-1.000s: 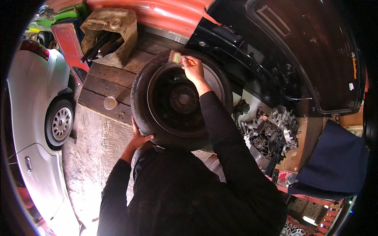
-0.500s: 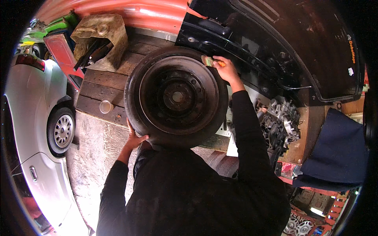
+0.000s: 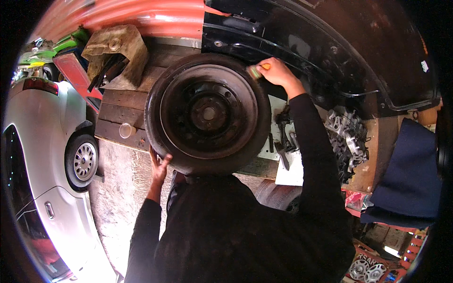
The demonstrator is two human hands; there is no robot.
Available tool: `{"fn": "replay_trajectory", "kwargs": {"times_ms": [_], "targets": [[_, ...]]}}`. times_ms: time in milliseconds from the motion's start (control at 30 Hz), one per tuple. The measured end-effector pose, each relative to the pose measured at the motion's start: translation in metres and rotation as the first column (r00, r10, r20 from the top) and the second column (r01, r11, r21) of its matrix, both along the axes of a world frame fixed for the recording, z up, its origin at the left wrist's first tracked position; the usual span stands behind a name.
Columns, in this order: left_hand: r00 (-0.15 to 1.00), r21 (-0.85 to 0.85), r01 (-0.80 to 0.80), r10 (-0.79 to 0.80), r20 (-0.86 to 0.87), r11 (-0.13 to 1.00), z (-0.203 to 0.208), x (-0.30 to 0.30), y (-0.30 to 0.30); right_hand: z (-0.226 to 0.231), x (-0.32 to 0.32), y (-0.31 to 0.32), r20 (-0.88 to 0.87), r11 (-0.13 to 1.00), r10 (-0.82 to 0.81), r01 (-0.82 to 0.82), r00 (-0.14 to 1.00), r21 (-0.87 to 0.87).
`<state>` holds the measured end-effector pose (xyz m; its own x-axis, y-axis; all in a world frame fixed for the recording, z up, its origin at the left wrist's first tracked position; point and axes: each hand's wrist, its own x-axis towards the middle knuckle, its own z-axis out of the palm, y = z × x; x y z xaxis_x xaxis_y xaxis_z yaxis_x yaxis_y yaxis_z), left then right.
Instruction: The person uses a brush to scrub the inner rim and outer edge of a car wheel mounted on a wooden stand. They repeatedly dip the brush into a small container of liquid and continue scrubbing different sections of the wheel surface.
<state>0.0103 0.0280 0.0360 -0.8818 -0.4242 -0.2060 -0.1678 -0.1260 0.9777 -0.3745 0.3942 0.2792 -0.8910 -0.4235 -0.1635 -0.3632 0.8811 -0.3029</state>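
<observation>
In front of me a black tyre (image 3: pixel 262 113) on a dark, grimy steel rim (image 3: pixel 208 112) stands against the wooden bench. My left hand (image 3: pixel 159 166) grips the tyre's lower left edge, thumb on the near side and some fingertips hidden. A small paintbrush (image 3: pixel 255 71) with a yellow handle is pinched in my right hand (image 3: pixel 279 73). Its head is blurred by motion at the tyre's upper right edge. On the bench to the left sits a small clear plastic cup (image 3: pixel 127 130).
A cut-open dirty jerrycan (image 3: pixel 115 49) holding dark tools stands at back left. A black car panel (image 3: pixel 302 52) leans at back right. Hand tools (image 3: pixel 283 153) and a metal engine part (image 3: pixel 347 137) lie right. A silver car (image 3: pixel 52 137) stands at left.
My right hand and the paintbrush have shifted a little right along the tyre's edge. My left thumb has lifted and moved slightly left. The whole view has turned a little, uncovering the hand tools.
</observation>
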Motion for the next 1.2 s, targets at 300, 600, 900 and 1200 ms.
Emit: {"fn": "replay_trajectory", "kwargs": {"times_ms": [300,600,900,1200], "targets": [[0.750,-0.370,-0.517,0.617,0.240,0.772,-0.036,-0.047,0.027,-0.016,-0.012,0.009,-0.101,0.979,0.071,-0.089,0.992,-0.184],[0.773,-0.405,-0.501,0.606,0.188,0.765,-0.064,-0.041,0.003,-0.014,-0.015,0.046,-0.033,0.986,0.005,-0.010,0.999,-0.165],[0.765,-0.512,-0.477,0.624,0.159,0.715,-0.050,-0.047,0.011,-0.030,0.004,0.056,-0.064,0.951,-0.112,0.088,0.992,-0.297],[0.767,-0.647,-0.378,0.615,0.182,0.662,-0.004,-0.051,0.039,-0.033,0.002,0.059,0.120,0.989,0.081,-0.065,0.989,-0.134]]}}
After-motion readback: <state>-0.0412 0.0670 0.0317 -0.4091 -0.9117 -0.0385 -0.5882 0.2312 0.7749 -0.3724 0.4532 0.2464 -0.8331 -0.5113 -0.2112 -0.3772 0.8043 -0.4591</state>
